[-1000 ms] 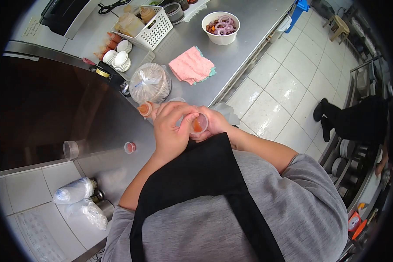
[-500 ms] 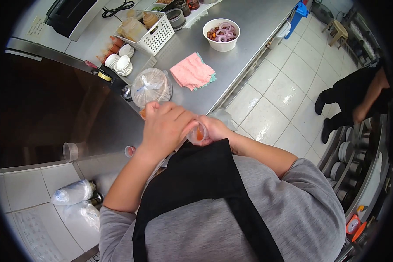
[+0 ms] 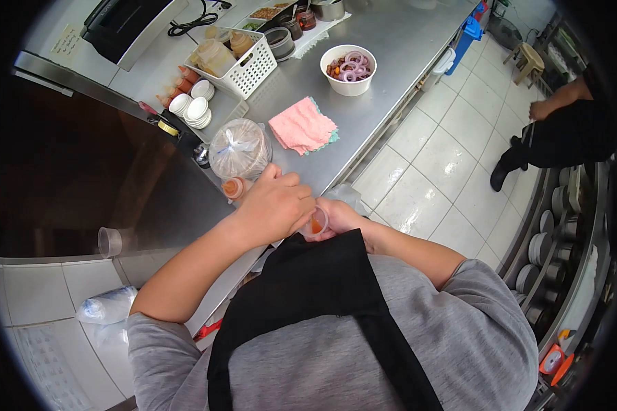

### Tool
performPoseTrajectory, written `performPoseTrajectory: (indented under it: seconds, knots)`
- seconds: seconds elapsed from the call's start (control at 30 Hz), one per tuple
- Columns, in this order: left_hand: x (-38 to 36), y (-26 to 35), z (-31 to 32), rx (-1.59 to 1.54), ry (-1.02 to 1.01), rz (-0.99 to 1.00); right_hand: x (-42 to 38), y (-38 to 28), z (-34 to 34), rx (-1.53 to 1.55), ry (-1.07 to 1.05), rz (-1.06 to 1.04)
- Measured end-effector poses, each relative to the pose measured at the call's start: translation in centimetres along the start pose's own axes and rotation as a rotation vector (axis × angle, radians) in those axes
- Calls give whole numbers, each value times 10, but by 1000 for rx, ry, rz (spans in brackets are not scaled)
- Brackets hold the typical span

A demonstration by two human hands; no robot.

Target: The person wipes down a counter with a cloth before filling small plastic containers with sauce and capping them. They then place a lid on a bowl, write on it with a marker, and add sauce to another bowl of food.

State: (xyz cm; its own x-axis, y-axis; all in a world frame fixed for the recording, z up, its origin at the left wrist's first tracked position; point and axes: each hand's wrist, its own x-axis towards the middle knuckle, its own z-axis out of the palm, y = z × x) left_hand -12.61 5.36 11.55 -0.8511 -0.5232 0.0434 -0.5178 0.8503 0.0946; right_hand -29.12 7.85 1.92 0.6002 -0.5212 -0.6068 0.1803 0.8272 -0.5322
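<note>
A small clear plastic sauce cup (image 3: 319, 222) with orange-red sauce inside is tilted in front of my apron. My right hand (image 3: 343, 214) is closed around its far side. Fingers bent, my left hand (image 3: 279, 205) comes over from the left, with its fingertips on the cup's rim; whether a lid lies under them is hidden. Just beyond my left wrist is a squeeze bottle (image 3: 234, 188) of orange sauce. Past it stands a round container (image 3: 240, 148) covered by a knotted plastic bag. A folded pink cloth (image 3: 303, 126) lies on the steel counter (image 3: 281, 85).
A white bowl (image 3: 348, 79) with meat and onion rings stands farther along the counter. Behind are a white basket (image 3: 250, 65) of bottles and stacked small cups (image 3: 197, 109). Another person (image 3: 562, 127) stands on the tiled floor at right, beside shelves (image 3: 548, 253) of dishes.
My left hand has shifted and its fingers are more curled at the cup. The squeeze bottle shows more. My left forearm now covers a small red-filled cup. The other person's arm has risen.
</note>
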Motion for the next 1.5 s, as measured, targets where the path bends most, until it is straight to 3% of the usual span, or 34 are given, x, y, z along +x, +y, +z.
performPoseTrajectory:
  seconds: [0.2,0.37,0.6,0.9,1.07,1.3,1.37,1.4,1.5]
  knots:
    - [-1,1,-2,24,17,41,-8,-6,4,-5,42,30]
    - [-7,4,-8,-152,14,4,-12,-11,1,-316,-4,-72]
    - [-13,3,-4,-307,-28,-62,-7,-9,0,-292,-60,-29]
    - [-19,2,-12,-398,-49,-179,2,-1,5,-224,-43,-133]
    - [-32,9,-11,-273,-44,-148,-5,-13,10,-312,-108,74]
    - [-37,16,-6,24,-10,-168,6,-9,18,-243,-222,132]
    - [-35,15,-8,82,-10,-84,-9,-15,36,-271,-94,141]
    - [-35,13,-9,85,-4,-87,-12,-25,35,-173,-236,236]
    - [-37,8,-11,124,-36,25,-14,-29,40,-302,-239,232]
